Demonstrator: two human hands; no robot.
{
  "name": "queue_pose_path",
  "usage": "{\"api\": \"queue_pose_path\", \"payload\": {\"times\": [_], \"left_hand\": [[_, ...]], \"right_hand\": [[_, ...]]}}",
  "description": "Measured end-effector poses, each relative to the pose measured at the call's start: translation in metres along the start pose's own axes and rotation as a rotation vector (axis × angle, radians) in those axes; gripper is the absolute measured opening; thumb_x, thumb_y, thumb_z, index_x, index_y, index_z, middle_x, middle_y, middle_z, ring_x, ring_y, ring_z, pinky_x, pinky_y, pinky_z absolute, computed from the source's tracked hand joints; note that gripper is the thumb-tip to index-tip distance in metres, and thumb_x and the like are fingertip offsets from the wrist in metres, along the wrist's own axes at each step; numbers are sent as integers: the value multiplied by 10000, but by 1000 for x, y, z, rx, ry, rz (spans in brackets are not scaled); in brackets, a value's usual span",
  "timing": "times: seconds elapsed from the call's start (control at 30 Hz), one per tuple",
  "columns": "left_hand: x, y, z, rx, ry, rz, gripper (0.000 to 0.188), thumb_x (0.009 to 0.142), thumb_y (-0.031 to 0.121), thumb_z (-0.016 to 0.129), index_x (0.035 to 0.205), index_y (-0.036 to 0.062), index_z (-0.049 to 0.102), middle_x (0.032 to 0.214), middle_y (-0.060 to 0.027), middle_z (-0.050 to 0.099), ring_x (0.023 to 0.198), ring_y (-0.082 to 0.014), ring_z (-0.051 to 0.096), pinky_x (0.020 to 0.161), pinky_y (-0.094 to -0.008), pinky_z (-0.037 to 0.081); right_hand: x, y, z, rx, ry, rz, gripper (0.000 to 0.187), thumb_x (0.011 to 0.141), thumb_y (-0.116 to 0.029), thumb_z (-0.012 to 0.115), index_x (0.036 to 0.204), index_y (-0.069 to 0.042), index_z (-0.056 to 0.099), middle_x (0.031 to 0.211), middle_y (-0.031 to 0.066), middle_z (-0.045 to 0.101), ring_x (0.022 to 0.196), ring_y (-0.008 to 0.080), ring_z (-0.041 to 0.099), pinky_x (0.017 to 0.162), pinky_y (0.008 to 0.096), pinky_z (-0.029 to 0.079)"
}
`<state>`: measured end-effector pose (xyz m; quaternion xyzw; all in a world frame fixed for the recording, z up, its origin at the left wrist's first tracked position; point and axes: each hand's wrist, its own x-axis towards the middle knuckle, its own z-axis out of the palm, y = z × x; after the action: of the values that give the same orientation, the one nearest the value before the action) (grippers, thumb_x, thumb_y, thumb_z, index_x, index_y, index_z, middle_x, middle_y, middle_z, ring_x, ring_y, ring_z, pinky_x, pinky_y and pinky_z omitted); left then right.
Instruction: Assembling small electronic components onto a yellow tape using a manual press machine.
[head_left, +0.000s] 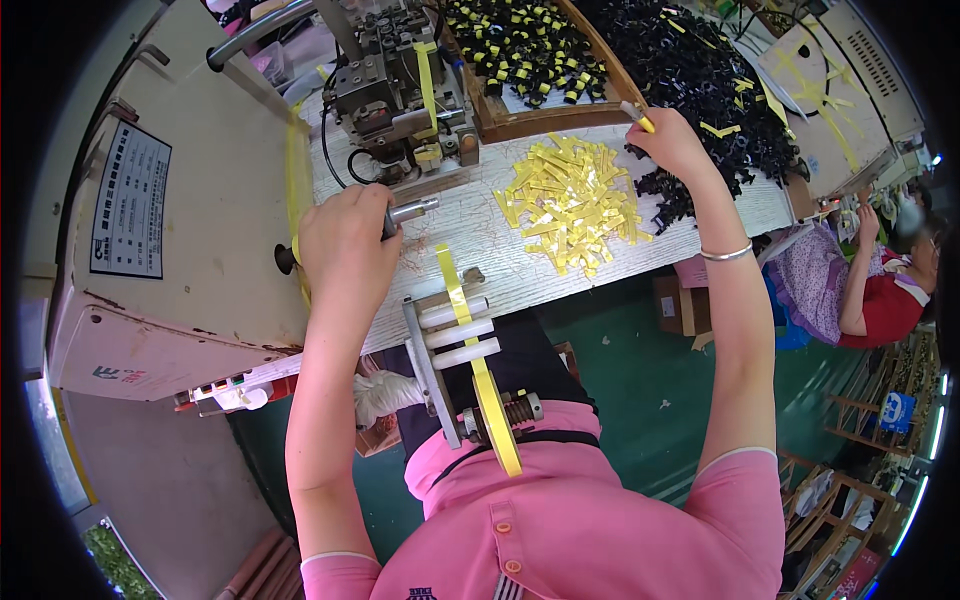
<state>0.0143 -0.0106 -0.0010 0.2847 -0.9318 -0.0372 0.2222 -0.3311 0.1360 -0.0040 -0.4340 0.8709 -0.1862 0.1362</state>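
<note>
My left hand (345, 240) is closed around a dark-gripped metal rod (412, 210), whose shiny end points right, in front of the small press (385, 105). I cannot tell whether the rod is fixed to the machine. At the right, my right hand (672, 145) pinches a small piece with a yellow strip (640, 118) and a greyish tip. It hovers at the edge of the black parts (690, 90). Left of that hand lies a heap of cut yellow strips (575, 205). A roll of yellow tape (495, 420) sits on a holder with white rollers (465, 335) at the bench's near edge.
A wooden tray (540, 122) at the back holds black parts with yellow bands. A large beige machine housing (220, 200) stands at the left, another machine (840, 80) at the far right. A person in red (880, 290) sits beyond the bench. Cardboard box (683, 305) below.
</note>
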Motion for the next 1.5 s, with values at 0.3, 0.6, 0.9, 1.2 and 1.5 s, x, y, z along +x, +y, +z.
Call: {"api": "queue_pose_path", "payload": {"times": [0.3,0.6,0.9,1.2,1.5], "left_hand": [[2,11,-2,-112,-22,5,264,708,201,711,929,73,645,859,-74,622,862,-274,594,757,-409,412],[5,20,8,-142,83,84,315,735,289,705,957,70,656,870,-74,636,840,-274,607,755,-395,421],[11,14,4,-235,35,151,204,743,209,669,895,74,649,756,-70,638,727,-266,621,658,-406,461],[19,15,-2,-375,-122,17,264,722,213,667,934,66,614,821,-94,661,758,-291,642,638,-408,495],[15,15,-5,-376,-120,-10,188,735,173,678,884,84,606,760,-71,650,730,-283,637,616,-406,483]], "right_hand": [[-65,-124,56,1105,-5,126,152,828,-155,687,887,-26,633,594,-11,533,483,56,478,427,194,341],[-84,-166,102,1522,-81,119,168,859,-173,662,928,-37,593,552,-7,486,430,72,421,389,213,278],[-73,-140,84,1226,-468,84,257,848,-199,690,998,-8,605,659,-2,557,462,45,443,396,206,311],[-67,-146,92,1181,-382,-90,224,849,-188,690,974,-12,630,651,-29,554,456,28,404,400,193,276],[-62,-150,76,941,-413,4,221,880,-249,649,896,-29,663,697,4,615,470,50,459,418,200,332]]}}
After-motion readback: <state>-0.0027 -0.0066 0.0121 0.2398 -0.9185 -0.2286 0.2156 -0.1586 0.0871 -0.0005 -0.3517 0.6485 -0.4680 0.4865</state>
